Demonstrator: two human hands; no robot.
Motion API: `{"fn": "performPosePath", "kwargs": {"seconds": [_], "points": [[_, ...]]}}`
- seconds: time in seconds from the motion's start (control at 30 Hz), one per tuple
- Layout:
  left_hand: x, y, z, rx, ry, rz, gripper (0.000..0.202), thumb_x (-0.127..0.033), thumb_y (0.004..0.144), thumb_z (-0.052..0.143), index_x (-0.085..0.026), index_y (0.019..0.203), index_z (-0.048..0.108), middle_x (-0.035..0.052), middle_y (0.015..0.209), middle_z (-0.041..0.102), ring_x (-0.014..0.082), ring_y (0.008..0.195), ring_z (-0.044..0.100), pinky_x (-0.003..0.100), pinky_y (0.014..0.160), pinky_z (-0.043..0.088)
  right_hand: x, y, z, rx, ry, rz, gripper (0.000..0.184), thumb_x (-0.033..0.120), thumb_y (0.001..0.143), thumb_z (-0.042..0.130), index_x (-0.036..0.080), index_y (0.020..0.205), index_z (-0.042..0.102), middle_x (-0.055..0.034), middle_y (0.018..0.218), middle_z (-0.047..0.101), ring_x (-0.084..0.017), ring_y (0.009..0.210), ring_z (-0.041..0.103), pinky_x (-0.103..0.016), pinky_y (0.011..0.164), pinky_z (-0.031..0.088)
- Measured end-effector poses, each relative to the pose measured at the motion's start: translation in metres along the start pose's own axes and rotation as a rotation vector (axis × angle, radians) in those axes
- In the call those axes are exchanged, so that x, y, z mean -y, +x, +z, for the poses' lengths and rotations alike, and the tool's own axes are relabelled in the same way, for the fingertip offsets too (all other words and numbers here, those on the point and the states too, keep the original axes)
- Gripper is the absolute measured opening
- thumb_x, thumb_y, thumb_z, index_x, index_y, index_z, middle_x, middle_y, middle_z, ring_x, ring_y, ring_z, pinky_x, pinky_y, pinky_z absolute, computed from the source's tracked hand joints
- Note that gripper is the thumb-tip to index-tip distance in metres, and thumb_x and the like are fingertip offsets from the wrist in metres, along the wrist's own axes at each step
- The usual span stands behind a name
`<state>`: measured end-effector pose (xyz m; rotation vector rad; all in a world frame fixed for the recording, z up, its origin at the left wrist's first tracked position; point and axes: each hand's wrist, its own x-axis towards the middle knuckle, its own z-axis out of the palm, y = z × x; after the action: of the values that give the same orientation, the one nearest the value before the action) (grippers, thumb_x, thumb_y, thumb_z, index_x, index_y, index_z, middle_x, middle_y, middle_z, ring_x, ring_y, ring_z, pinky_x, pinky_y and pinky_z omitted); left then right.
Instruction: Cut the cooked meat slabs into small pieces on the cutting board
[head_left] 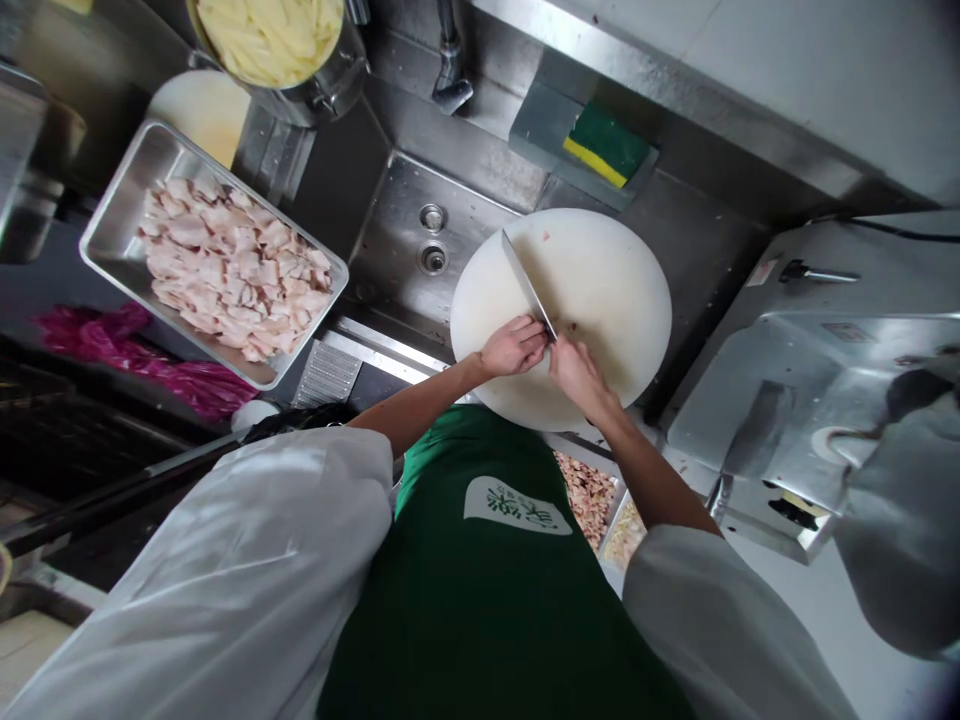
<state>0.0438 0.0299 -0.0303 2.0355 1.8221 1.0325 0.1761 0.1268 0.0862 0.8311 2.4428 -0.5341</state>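
Note:
A round white cutting board (600,290) lies over the steel sink's edge. On it rests a cleaver (525,280), blade pointing away to the upper left. My right hand (577,372) is closed round the cleaver's handle at the board's near side. My left hand (514,346) sits right beside it, fingers curled and pinched against the base of the blade; what it holds, if anything, is too small to make out. A few small scraps dot the board.
A steel tray of sliced pale meat (225,265) sits left of the sink (420,250). A pot of cut yellow strips (274,40) stands behind it. A green-yellow sponge (604,145) is at the back. A steel machine (817,370) fills the right. Tubs of chopped bits (589,495) sit below the board.

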Motion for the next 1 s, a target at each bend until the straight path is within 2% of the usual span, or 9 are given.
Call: {"fn": "performPosePath", "kwargs": {"seconds": [0.1,0.2,0.3,0.43,0.5,0.57,0.73,0.8,1.0], "points": [[0.001,-0.001,0.0,-0.018,-0.01,0.003,0.034,-0.034,0.1,0.035,-0.016,0.094,0.063,0.0124,0.093,0.061,0.022,0.086,0.055,0.043,0.079,0.048,0.001,0.004,-0.008,-0.027,0.01,-0.013,0.036,0.025,0.099,0.03,0.01,0.123,0.052,-0.0192,0.104,0.069,-0.027,0.092,0.066,-0.031,0.074,0.044],[0.0,0.0,0.001,-0.017,-0.013,-0.014,0.034,-0.034,0.1,0.035,-0.016,0.101,0.064,0.0124,0.094,0.061,0.0223,0.087,0.056,0.044,0.08,0.049,-0.011,-0.028,-0.012,0.062,-0.039,0.014,0.034,0.027,0.1,0.03,0.012,0.114,0.057,-0.0159,0.091,0.07,-0.027,0.086,0.067,-0.032,0.073,0.044],[-0.001,0.001,0.002,-0.018,-0.018,-0.021,0.034,-0.035,0.1,0.035,-0.016,0.097,0.064,0.0122,0.092,0.061,0.0226,0.088,0.056,0.043,0.08,0.049,-0.018,-0.052,-0.005,0.125,-0.075,0.044,0.036,0.027,0.1,0.029,0.012,0.113,0.058,-0.0153,0.087,0.07,-0.027,0.084,0.067,-0.034,0.074,0.045],[0.0,-0.001,0.001,-0.016,-0.035,-0.014,0.033,-0.033,0.1,0.035,-0.016,0.092,0.062,0.0119,0.093,0.06,0.0217,0.087,0.055,0.042,0.08,0.049,-0.003,-0.019,0.006,0.077,-0.039,0.035,0.038,0.024,0.099,0.027,0.011,0.12,0.056,-0.0185,0.099,0.069,-0.028,0.091,0.066,-0.034,0.078,0.046],[0.001,-0.001,-0.001,-0.011,-0.046,-0.011,0.034,-0.034,0.1,0.034,-0.016,0.091,0.062,0.0121,0.093,0.06,0.0218,0.086,0.055,0.042,0.08,0.048,0.004,0.005,0.003,0.018,0.0,0.013,0.038,0.024,0.098,0.028,0.01,0.124,0.053,-0.0202,0.106,0.068,-0.029,0.095,0.066,-0.034,0.078,0.045],[0.0,-0.001,-0.002,-0.004,-0.051,-0.019,0.035,-0.035,0.1,0.033,-0.016,0.092,0.062,0.0125,0.093,0.061,0.0222,0.087,0.055,0.043,0.081,0.048,0.003,0.01,-0.004,-0.015,0.012,-0.002,0.038,0.024,0.099,0.029,0.01,0.125,0.052,-0.02,0.107,0.068,-0.029,0.096,0.066,-0.033,0.077,0.045],[-0.002,0.002,0.0,0.01,-0.026,-0.048,0.039,-0.036,0.101,0.03,-0.016,0.094,0.063,0.0125,0.092,0.06,0.0226,0.088,0.055,0.043,0.082,0.048,-0.02,-0.052,-0.011,0.118,-0.046,0.043,0.034,0.028,0.1,0.03,0.013,0.113,0.058,-0.015,0.087,0.07,-0.027,0.084,0.067,-0.032,0.072,0.043],[-0.001,0.002,0.001,0.015,-0.023,-0.057,0.04,-0.037,0.1,0.03,-0.016,0.093,0.063,0.0123,0.091,0.06,0.0229,0.088,0.055,0.044,0.082,0.049,-0.023,-0.062,-0.006,0.159,-0.047,0.06,0.032,0.028,0.099,0.031,0.013,0.11,0.058,-0.0145,0.084,0.07,-0.027,0.083,0.068,-0.032,0.071,0.043],[0.0,-0.002,-0.002,0.022,-0.052,-0.049,0.037,-0.037,0.1,0.033,-0.016,0.096,0.063,0.0134,0.096,0.061,0.0225,0.088,0.057,0.044,0.082,0.05,0.001,0.001,0.003,0.026,-0.001,-0.004,0.037,0.024,0.1,0.03,0.011,0.128,0.05,-0.0176,0.105,0.069,-0.026,0.093,0.066,-0.031,0.074,0.043]]}}
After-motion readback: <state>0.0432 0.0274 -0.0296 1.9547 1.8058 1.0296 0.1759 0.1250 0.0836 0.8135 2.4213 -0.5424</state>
